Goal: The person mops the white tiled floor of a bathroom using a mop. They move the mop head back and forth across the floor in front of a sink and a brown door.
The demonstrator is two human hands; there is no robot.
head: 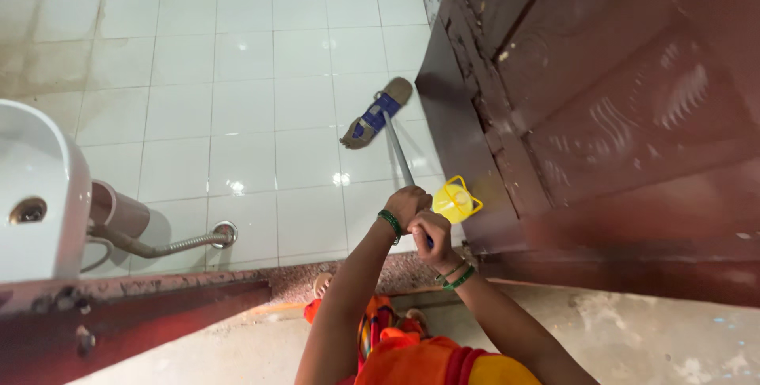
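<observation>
Both my hands grip the metal handle of a mop (398, 155). My left hand (407, 206) is wrapped around the shaft, higher up toward the mop head. My right hand (431, 236) is closed on the handle just below it, near the yellow plastic end piece (456, 200). The mop head (377, 114), blue and brown, rests flat on the white tiled floor (237, 100) ahead of me. Green bangles circle both wrists. My orange clothing fills the bottom of the view.
A dark red wooden door (602, 100) stands open on the right. A white washbasin (36, 187) with a flexible drain hose (158, 246) is at the left. A reddish stone threshold (158, 294) separates the tiles from the concrete floor (633, 337).
</observation>
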